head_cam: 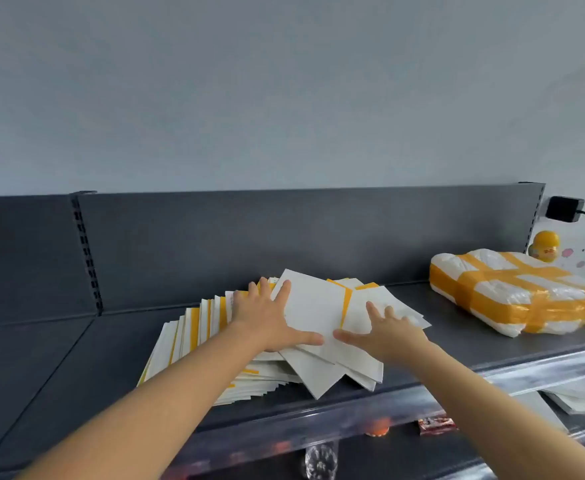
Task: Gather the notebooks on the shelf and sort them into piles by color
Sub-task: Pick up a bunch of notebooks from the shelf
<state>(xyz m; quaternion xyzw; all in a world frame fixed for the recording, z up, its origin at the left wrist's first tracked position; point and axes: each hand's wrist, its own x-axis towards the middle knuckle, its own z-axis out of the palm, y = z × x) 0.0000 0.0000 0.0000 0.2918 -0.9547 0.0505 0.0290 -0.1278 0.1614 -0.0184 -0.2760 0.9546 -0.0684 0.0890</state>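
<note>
Risk: the loose, fanned notebooks (313, 308) could be pushed off the shelf (464, 308) front edge if pressed w/ uneven force; the overhanging corners are judged likeliest to go. Notebooks are located mid-shelf, directly under both palms. Left hand (270, 322) and right hand (389, 336): fingers are spread flat on top covers, nothing pinched.

Likely a shop, slotted metal shelf (422, 306), price rail (388, 400)

Grey shelf (76, 362) bears notebooks (315, 317), taped parcel (519, 292).
</note>
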